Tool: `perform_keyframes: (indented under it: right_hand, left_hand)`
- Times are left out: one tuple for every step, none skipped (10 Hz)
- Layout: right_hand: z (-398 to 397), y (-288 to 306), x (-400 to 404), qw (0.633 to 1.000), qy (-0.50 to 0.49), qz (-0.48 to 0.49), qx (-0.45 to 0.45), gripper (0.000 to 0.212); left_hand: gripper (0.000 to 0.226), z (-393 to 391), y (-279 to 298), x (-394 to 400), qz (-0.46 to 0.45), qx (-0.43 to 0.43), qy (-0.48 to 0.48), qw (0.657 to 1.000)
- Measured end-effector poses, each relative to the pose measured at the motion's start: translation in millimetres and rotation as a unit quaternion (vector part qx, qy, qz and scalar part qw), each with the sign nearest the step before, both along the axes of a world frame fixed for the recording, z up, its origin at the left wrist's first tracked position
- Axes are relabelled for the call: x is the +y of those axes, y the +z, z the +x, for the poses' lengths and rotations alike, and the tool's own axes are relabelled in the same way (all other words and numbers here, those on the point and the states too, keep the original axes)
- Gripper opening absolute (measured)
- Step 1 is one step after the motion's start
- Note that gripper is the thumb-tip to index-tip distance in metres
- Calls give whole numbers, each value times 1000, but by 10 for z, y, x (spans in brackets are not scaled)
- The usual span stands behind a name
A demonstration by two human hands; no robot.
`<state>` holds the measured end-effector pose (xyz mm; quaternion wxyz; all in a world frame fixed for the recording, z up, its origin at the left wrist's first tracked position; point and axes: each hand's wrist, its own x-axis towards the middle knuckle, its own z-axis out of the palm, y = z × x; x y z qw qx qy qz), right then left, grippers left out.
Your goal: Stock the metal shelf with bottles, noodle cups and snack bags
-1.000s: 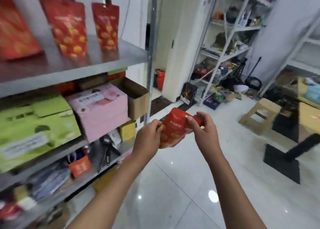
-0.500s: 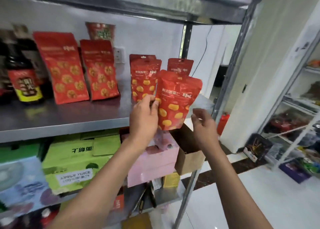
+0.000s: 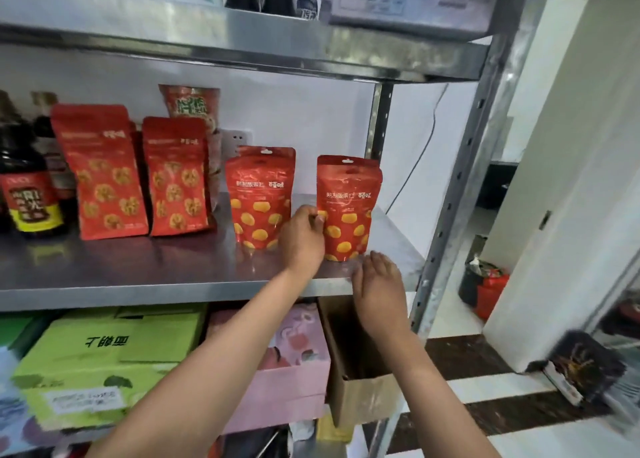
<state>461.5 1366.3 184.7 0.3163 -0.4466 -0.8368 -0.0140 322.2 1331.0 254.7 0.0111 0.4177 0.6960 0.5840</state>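
Observation:
A red snack bag with yellow nuts printed on it stands upright at the right end of the metal shelf. My left hand pinches its left edge. My right hand hovers at the shelf's front lip just below the bag, fingers apart, holding nothing. A matching bag stands to its left. Two taller red bags stand further left, with a noodle cup behind them. Dark sauce bottles stand at the far left.
The shelf above carries boxes and packets. Below are a green juice carton, a pink box and an open cardboard box. The steel upright bounds the right side; a red container stands on the floor beyond.
The bag went from both hands at waist height up onto the shelf's right end. My right hand has let go and dropped to the shelf edge; my left still holds the bag.

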Motion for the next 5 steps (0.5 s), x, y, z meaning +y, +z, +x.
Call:
perform_keyframes:
  right_hand:
    - [-55,-130,44,999,-10,14,28,52]
    - [-65,-133,42,998,-7,37,44,50]
    - [-47,-124,44,999,-5,27,42,54]
    - [-35,-140,63,998,3,42,47,54]
    - [-46,-155,64,998,2,27,54,55]
  left_hand:
    - [20,-9,-180,30,23,37,-18,999]
    - [21,5,-216,23,30,56,-8,998]
    - [23,44,-204,-10,23,56,-5,998]
    - [26,54,-200,-24,17,72,3,997]
    - [29,77,-210,-61,26,70,19,997]
